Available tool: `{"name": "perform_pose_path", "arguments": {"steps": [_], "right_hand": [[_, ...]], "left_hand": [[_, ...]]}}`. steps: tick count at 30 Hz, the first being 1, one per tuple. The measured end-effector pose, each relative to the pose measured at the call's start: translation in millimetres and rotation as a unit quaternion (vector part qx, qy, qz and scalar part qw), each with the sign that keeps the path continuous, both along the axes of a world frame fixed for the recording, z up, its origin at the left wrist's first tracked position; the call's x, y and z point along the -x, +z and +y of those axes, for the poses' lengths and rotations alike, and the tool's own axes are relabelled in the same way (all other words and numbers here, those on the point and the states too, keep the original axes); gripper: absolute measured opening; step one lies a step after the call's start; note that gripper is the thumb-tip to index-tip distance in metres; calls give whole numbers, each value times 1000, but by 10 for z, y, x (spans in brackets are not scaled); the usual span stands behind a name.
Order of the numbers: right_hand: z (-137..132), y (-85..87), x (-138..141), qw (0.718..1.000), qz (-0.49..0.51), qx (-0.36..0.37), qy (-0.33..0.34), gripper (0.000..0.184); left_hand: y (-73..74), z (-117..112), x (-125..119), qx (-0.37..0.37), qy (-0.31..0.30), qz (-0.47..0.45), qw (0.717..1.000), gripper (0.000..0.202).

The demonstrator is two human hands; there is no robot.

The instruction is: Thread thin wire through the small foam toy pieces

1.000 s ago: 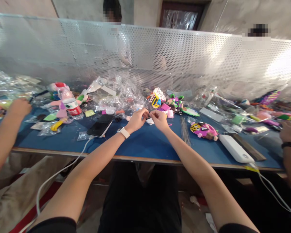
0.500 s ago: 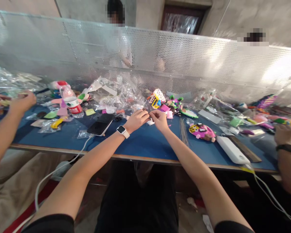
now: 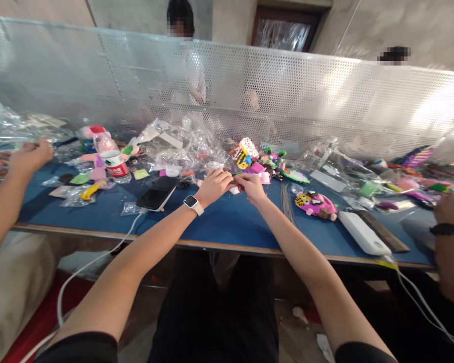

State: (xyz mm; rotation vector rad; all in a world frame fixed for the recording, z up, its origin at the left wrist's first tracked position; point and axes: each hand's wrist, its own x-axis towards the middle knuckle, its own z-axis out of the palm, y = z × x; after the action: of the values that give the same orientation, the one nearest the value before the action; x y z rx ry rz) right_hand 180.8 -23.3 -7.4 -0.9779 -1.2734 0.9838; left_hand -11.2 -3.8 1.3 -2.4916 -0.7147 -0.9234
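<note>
At the middle of the blue tabletop (image 3: 219, 229), as seen in the head view, the wearer's two hands meet, fingertips close together. The left hand (image 3: 214, 186), a white-strapped watch (image 3: 191, 202) at its wrist, has its fingers bent and drawn together, knuckles upward. The right hand (image 3: 252, 186) has its thumb and forefinger brought near each other toward the left fingertips. Whether either hand grips a piece cannot be told; anything between the fingers is too small to identify. A small white piece (image 3: 234, 190) shows just below the fingertips; whether it is held or lying is unclear.

Just beyond the hands is a yellow, white and blue decorated item (image 3: 245, 153), with pink pieces (image 3: 263, 176) near the right hand. Right of this hand lie a bundle of thin wires (image 3: 286, 201), a pink toy with a yellow striped face (image 3: 315, 205) and a white device (image 3: 363, 233) with a cable attached. Left of the left hand, a black-screened phone (image 3: 158, 193) lies tilted on a white object; farther left stands a red-labelled bottle (image 3: 115, 165). Clear plastic bags (image 3: 191, 143) are heaped before a perforated screen (image 3: 306, 101). Co-workers' hands appear at both sides.
</note>
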Motion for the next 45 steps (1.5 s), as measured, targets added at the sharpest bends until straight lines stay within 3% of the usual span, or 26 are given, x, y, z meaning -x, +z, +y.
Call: {"name": "perform_pose_path", "arguments": {"steps": [6, 9, 12, 15, 18, 20, 22, 25, 27, 29, 32, 33, 39, 43, 45], "right_hand": [[-37, -10, 25, 986, -83, -133, -61, 34], [-62, 2, 25, 972, -124, -180, -91, 32], [-56, -15, 33, 961, -140, -207, -115, 32], [-23, -53, 33, 959, -141, -214, -122, 33], [1, -78, 28, 958, -141, -221, -118, 32], [-5, -74, 32, 954, -156, -227, -117, 30], [-33, -55, 45, 945, -185, -239, -129, 28], [-97, -12, 72, 924, -236, -261, -150, 27], [-140, 11, 86, 914, -264, -267, -153, 28], [-171, 25, 92, 911, -279, -265, -148, 30], [-196, 35, 87, 913, -289, -262, -122, 32], [-198, 39, 82, 914, -290, -260, -110, 33], [-180, 80, 46, 928, -272, -241, -81, 34], [-215, 111, 45, 936, -232, -259, -48, 30], [-249, 125, 59, 940, -212, -265, -35, 28]], "left_hand": [[23, -43, -71, 64, -20, -134, 989, 37], [62, -57, -102, 148, -43, -234, 960, 43], [96, -37, -126, 275, -88, -314, 905, 48], [103, 14, -145, 398, -127, -378, 826, 48], [89, 55, -155, 486, -157, -433, 743, 41], [84, 54, -153, 523, -168, -442, 709, 34], [89, 29, -148, 529, -166, -438, 707, 31], [109, -7, -145, 487, -145, -427, 748, 36], [120, 2, -139, 482, -141, -430, 750, 40], [125, 46, -117, 532, -143, -441, 709, 39], [122, 136, -53, 639, -151, -424, 623, 29], [118, 160, -29, 659, -157, -412, 609, 26], [109, 192, 23, 657, -193, -415, 599, 20], [92, 189, 8, 686, -183, -411, 572, 20], [55, 176, 0, 703, -170, -385, 574, 23]]}}
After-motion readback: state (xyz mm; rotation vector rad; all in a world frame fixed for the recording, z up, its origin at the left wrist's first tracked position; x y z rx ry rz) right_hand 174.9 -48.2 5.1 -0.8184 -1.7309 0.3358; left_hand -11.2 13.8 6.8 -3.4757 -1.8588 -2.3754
